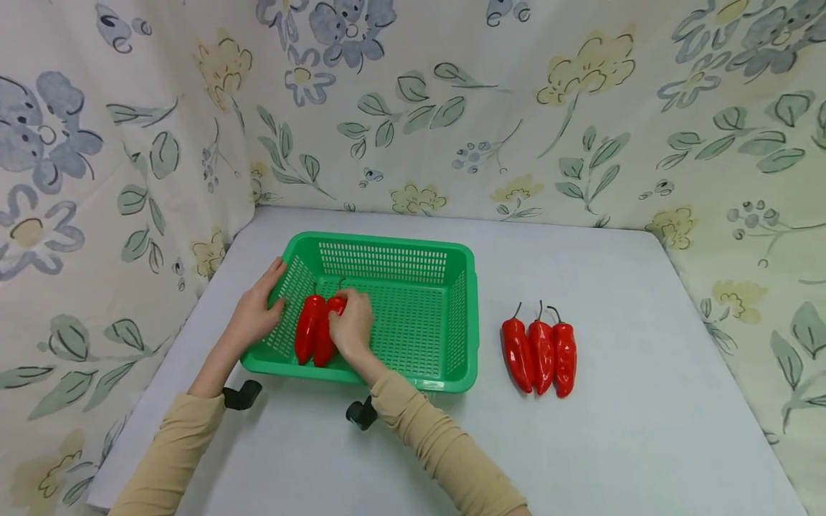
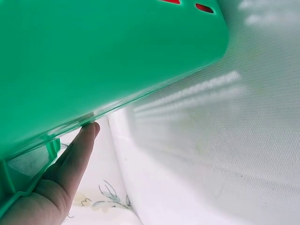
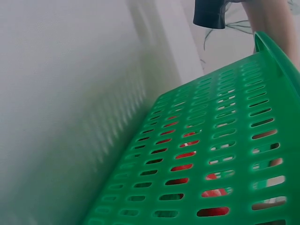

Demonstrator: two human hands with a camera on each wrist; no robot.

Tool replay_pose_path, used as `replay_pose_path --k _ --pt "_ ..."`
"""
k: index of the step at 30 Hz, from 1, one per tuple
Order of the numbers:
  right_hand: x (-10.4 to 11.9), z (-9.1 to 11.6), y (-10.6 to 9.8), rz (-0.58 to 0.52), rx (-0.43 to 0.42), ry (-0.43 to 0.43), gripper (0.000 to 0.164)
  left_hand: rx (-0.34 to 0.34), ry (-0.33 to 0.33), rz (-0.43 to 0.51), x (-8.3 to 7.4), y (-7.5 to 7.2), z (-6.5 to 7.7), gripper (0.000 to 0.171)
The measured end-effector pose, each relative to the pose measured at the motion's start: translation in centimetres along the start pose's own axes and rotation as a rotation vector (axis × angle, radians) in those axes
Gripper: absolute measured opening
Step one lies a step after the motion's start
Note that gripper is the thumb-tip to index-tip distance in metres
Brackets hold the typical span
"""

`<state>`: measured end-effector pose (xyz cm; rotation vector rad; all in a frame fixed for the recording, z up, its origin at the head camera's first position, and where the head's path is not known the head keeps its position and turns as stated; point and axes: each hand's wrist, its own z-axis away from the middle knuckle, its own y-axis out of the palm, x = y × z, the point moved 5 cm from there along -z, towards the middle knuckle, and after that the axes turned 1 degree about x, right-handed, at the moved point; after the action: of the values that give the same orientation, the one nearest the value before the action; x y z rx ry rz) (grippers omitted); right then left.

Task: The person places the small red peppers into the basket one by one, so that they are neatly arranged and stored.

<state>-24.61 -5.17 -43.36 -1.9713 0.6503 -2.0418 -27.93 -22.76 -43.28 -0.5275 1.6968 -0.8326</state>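
A green plastic basket (image 1: 413, 249) with slotted walls stands on the table. At its left end, my left hand (image 1: 255, 309) holds the rim, the thumb on the inner side; in the left wrist view, fingers (image 2: 79, 157) lie along the outside of the wall. My right hand (image 1: 352, 322) reaches over the front rim and grips a red pepper (image 1: 325, 345) near its stem end. Close beside it, a second red pepper (image 1: 310, 330) lies at the basket's left. Through the slots in the right wrist view, red shows inside the basket (image 3: 243, 103).
Three more red peppers, a left one (image 1: 518, 355), a middle one (image 1: 541, 357) and a right one (image 1: 564, 360), lie side by side to the basket's right on the white table (image 1: 645, 430). A floral curtain (image 1: 452, 107) hangs behind and at both sides.
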Motion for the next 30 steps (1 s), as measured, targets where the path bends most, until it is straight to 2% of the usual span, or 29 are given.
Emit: replay_pose_path --k 7,13,20,26,30 --pt "-0.2 0.1 0.2 0.006 0.119 0.074 0.034 -0.003 0.001 -0.007 0.1 -0.1 -0.1 0.065" --pt "-0.5 0.4 0.3 0.007 0.171 0.073 0.036 -0.005 0.013 -0.009 0.2 0.0 0.0 0.065" --pt "-1.0 1.1 0.1 -0.044 0.208 0.092 0.036 -0.005 0.003 -0.009 0.3 0.3 0.4 0.066" --pt "-1.1 1.8 -0.7 -0.128 0.233 0.056 0.032 -0.005 -0.003 -0.007 0.2 0.3 0.4 0.066" --pt "-1.2 2.2 -1.4 -0.178 0.279 0.054 0.034 -0.006 -0.002 -0.013 0.2 0.2 0.3 0.066"
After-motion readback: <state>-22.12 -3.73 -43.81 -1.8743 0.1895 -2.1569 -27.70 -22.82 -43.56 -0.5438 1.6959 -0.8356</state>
